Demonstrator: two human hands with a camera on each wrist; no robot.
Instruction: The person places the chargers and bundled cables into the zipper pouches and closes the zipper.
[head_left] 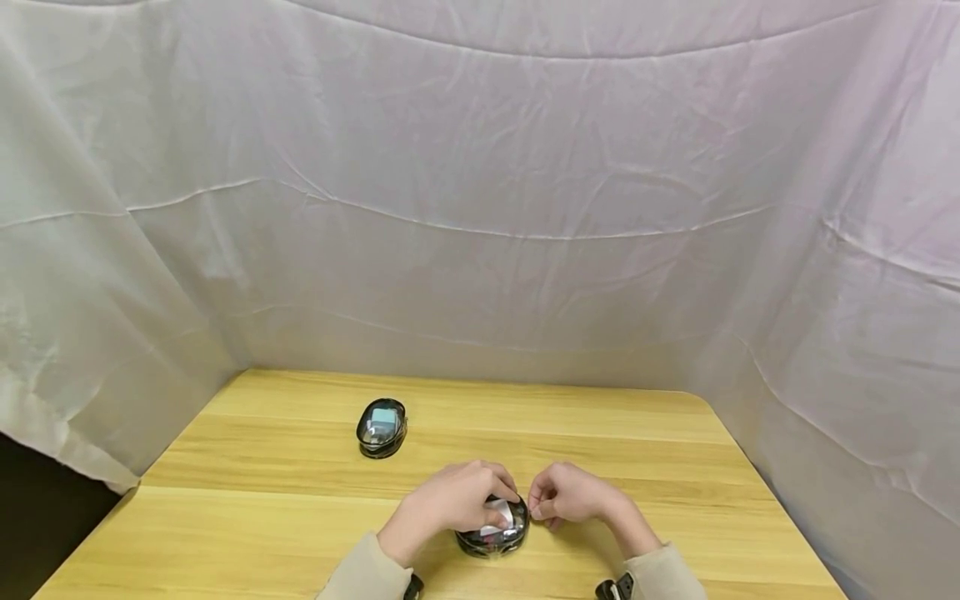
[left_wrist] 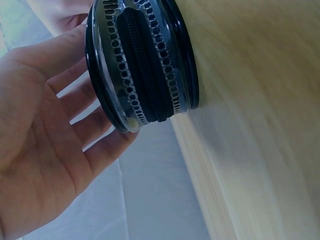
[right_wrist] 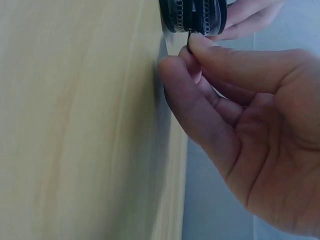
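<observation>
A small oval clear pouch (head_left: 495,548) with black trim sits on the wooden table, something white and something pink showing inside. My left hand (head_left: 468,498) grips its top from the left, thumb and fingers spread over the upper rim. Around the side runs a black zipper (left_wrist: 142,65), closed along the stretch in the left wrist view. At the pouch's right end my right hand (head_left: 573,493) pinches the small black zipper pull (right_wrist: 189,41) between thumb and index finger, the other fingers curled behind.
A second clear pouch (head_left: 382,429) with black trim stands farther back to the left, a light blue item visible in it. The wooden table (head_left: 262,533) is bordered by pale cloth curtains (head_left: 525,283) at the back and both sides.
</observation>
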